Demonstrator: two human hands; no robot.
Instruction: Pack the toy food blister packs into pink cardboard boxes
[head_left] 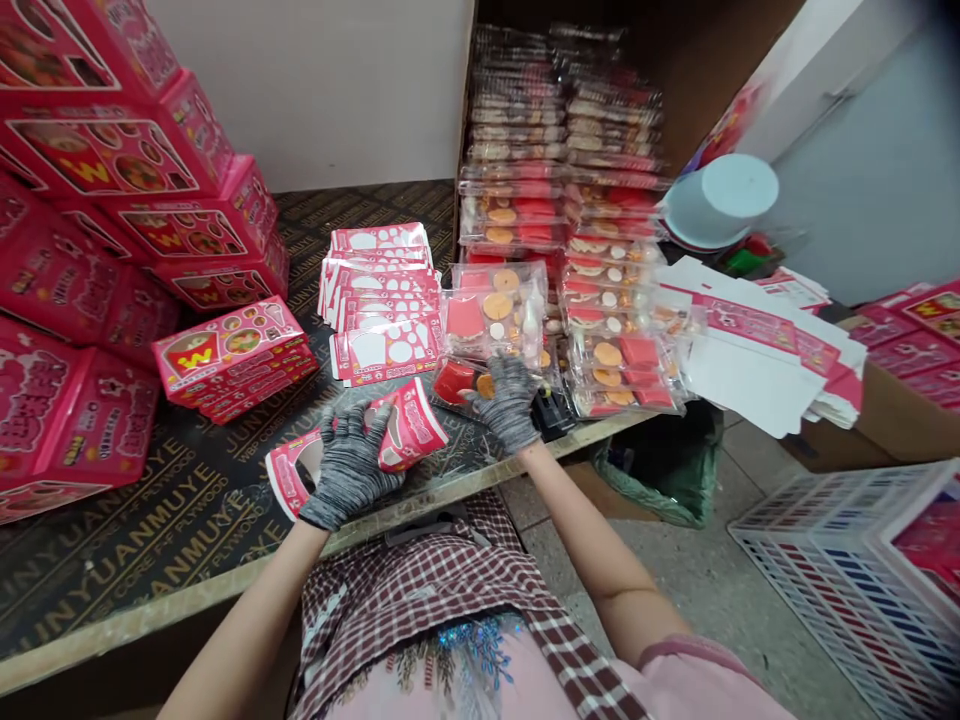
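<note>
Left hand (349,470), gloved, fingers closed, clasps a curled pink carton blank (411,425) against the desk (161,590). Right hand (510,405), also gloved, rests on a clear packet (456,382) beside it; I cannot tell whether it grips. Stacked flat blanks (379,290) lie ahead of both hands.

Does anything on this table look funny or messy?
Yes, a little. The clear plastic pack lies tilted on top of the other packs, just above the right gloved hand, instead of flat. The white-backed box blanks at right lie in an untidy, fanned heap.
</note>
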